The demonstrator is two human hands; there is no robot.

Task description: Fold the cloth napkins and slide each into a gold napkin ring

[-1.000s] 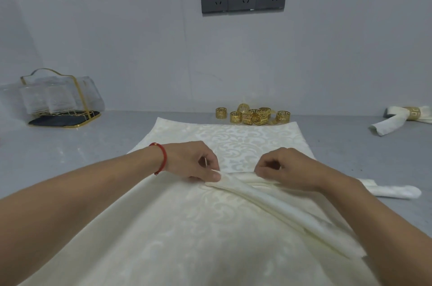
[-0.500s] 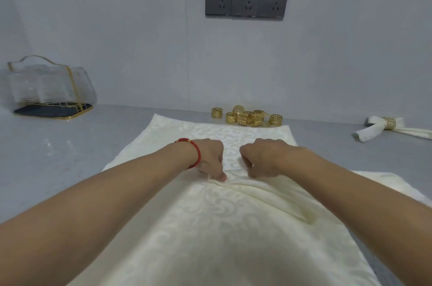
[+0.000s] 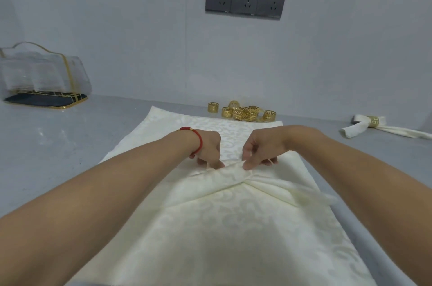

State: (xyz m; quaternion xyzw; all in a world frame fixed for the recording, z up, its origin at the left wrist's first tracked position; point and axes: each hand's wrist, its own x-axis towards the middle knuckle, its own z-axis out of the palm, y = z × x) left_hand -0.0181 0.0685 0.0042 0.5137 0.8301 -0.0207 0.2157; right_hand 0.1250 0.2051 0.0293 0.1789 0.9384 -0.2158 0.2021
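- Both hands have drawn in toward each other over the last second, and now they sit close together at the middle of the cream napkin (image 3: 210, 227) spread on the grey worktop (image 3: 58, 145).
- The left hand (image 3: 208, 148), red bracelet (image 3: 198, 139) at the wrist, has its fingers curled down and pinching the raised ridge of cloth.
- The right hand (image 3: 261, 148) does the same just beside it, fingers clamped on that same ridge.
- The ridge used to run off long and flat to the right; now it's bunched into a peak, pleats fanning away from the pinch.
- To me that says the gathering is well under way, but no ring is on this one yet.
- The loose gold napkin rings (image 3: 243, 112) wait in a heap just beyond the napkin's far edge.
- One finished napkin (image 3: 374, 125), already ringed, lies well off to the right.
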